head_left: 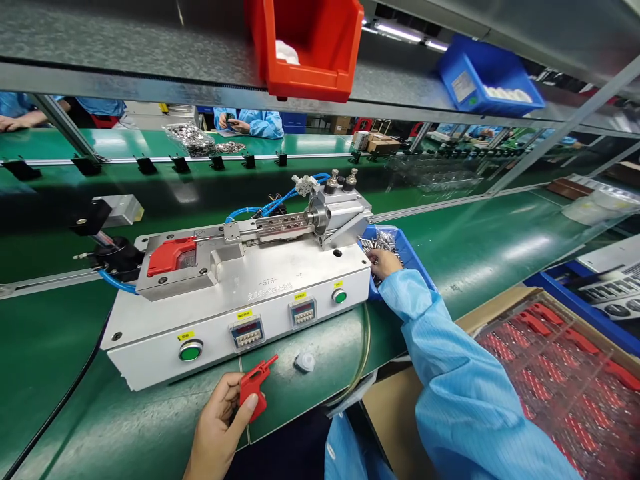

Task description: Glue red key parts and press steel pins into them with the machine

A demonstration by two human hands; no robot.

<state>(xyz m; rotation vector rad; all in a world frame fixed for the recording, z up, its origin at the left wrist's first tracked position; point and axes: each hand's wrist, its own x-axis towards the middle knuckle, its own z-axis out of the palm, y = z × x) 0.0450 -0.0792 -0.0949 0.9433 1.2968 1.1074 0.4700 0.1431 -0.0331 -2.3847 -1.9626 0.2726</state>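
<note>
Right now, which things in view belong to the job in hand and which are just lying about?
Likely in use:
Red piece in left hand
Blue bin of metal parts, right hand inside
White machine holding another red piece

Probably lying about:
Red shelf bin
Blue shelf bin
Loose whitish piece

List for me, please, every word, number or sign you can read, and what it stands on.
"-575-": top of the white machine.
Too small or blurred to read:
characters below and beside it;
yellow labels;
displays;
paper label on the upper blue bin.
</note>
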